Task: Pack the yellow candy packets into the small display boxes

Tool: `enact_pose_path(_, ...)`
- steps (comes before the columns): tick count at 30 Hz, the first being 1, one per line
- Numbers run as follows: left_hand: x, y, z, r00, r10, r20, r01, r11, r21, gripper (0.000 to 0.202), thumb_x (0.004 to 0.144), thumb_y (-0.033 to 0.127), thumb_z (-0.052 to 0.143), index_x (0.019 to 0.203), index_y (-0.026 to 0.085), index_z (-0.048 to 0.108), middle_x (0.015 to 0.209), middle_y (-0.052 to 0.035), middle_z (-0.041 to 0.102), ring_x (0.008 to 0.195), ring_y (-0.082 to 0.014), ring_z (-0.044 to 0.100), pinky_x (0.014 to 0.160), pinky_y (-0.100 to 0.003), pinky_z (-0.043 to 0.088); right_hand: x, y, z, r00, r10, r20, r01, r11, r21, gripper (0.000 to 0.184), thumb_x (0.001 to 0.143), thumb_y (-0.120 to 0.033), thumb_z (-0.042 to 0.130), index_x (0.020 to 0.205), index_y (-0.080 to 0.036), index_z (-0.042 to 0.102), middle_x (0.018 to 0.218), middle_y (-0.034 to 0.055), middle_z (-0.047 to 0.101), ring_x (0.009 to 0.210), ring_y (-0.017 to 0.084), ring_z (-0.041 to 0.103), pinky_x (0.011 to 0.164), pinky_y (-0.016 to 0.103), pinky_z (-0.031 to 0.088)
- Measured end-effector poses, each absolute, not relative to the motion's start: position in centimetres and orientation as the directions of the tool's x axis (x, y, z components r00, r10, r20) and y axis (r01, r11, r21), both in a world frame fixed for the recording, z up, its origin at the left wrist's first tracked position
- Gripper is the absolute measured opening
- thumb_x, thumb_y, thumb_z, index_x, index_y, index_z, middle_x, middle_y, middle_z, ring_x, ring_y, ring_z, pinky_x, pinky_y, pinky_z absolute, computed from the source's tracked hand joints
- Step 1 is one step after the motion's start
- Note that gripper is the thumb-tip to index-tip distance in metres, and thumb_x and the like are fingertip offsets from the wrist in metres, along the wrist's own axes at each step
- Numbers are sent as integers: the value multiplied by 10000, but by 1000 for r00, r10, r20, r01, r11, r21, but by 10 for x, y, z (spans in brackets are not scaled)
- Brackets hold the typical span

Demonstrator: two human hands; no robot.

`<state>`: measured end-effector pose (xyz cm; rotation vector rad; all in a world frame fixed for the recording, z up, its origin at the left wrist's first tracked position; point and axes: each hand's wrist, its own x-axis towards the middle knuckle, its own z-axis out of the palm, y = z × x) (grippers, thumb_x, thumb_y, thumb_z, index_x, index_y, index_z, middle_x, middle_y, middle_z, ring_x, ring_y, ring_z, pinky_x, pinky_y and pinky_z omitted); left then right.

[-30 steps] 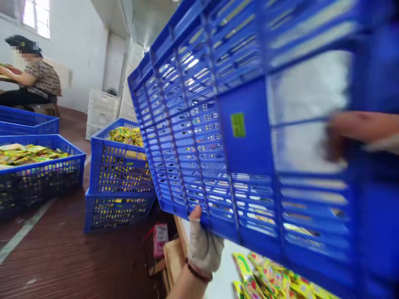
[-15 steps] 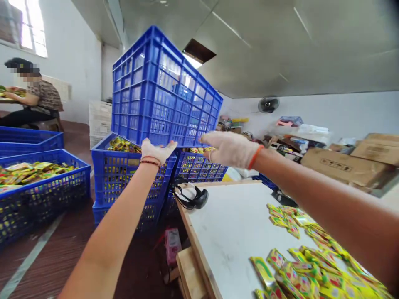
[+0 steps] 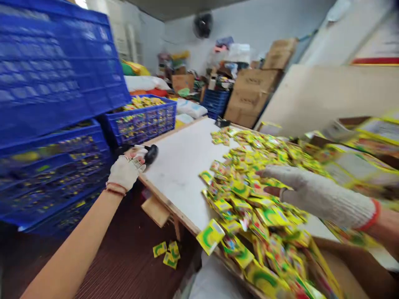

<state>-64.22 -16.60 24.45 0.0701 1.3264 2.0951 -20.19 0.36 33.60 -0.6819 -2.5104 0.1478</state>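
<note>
My left hand [image 3: 124, 172], in a white glove with bare fingertips, is at the near left corner of the white-topped table [image 3: 174, 166]. Its fingers look loosely apart, though blurred, and overlap a black object with straps [image 3: 151, 154]; I cannot tell whether they touch it. My right hand [image 3: 299, 189], gloved, hovers open with fingers stretched over a heap of small yellow-green packets [image 3: 243, 189]. Nothing shows in its grasp. At the left, an upper blue crate [image 3: 56, 70] rests tilted on a packet-filled blue crate [image 3: 62, 166], away from both hands.
Another filled blue crate [image 3: 143, 120] stands beyond the table's left edge. A few packets [image 3: 170, 253] lie on the floor. Below my right hand is an open cardboard box [image 3: 349, 265]. Cartons [image 3: 252, 95] and sacks [image 3: 190, 109] are piled at the back.
Both hands have come off the blue crate, which now sits on the stack at left. My view has swung right and down; my right hand is now over the packets.
</note>
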Motion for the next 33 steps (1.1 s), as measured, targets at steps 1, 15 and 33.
enact_pose_path(1, -612, -153, 235, -756, 601, -260, -458, -201, 866, 219, 936, 335, 477, 982, 179, 622, 995, -101, 690, 885, -199, 685, 869, -385, 555, -167, 6, 332, -722, 550, 421, 487, 835, -256, 263, 811, -435, 620, 1004, -336, 769, 947, 73, 788, 817, 276, 739, 696, 416, 603)
enact_pose_path(15, -313, -157, 109, 70, 991, 114, 987, -85, 133, 987, 662, 713, 748, 1492, 260, 466, 1619, -235, 263, 1461, -534, 212, 1091, -764, 176, -18, -185, 133, -467, 859, 210, 725, 508, -465, 576, 848, -248, 596, 1422, -253, 546, 1444, 140, 556, 1325, 345, 534, 1026, 526, 526)
enact_pose_path(33, -325, -80, 141, 8, 883, 469, 740, -320, 591, 314, 877, 350, 613, 1148, 211, 686, 1374, -129, 575, 1345, -313, 478, 1176, -475, 352, -29, -102, 162, -373, 871, 319, 699, 490, -521, 416, 934, -214, 469, 1327, -183, 600, 1392, 146, 570, 1346, 253, 504, 1109, 411, 441)
